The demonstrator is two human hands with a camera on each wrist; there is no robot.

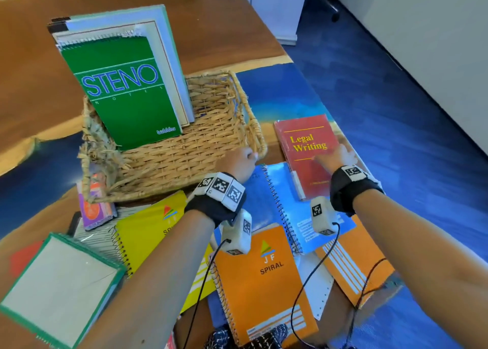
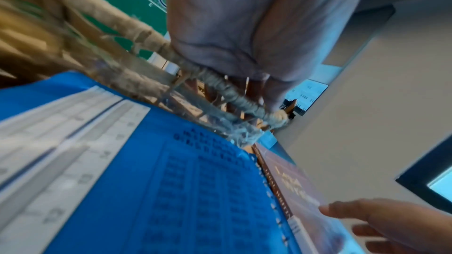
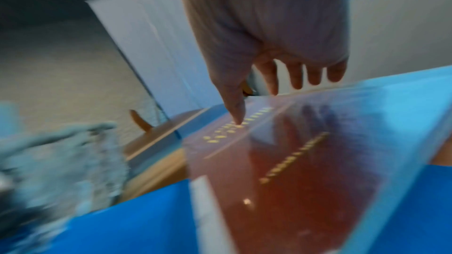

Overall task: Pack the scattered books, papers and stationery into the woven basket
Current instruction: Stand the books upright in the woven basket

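Packing barely begun
We are gripping the basket (image 1: 169, 161) left-handed (image 1: 241, 163), right hand (image 1: 334, 157) spread on the red book (image 1: 306, 147); most notebooks (image 1: 264, 277) remaining outside.

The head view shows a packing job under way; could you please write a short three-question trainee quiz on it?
1. True or false: the green steno notepad stands upright in the woven straw basket.
2. Which item does the right hand touch? A) orange spiral notebook B) red Legal Writing book C) yellow spiral notebook
3. Fill in: the left hand grips the basket's ____.

Key: 1 true; 2 B; 3 handle (right-end rim).
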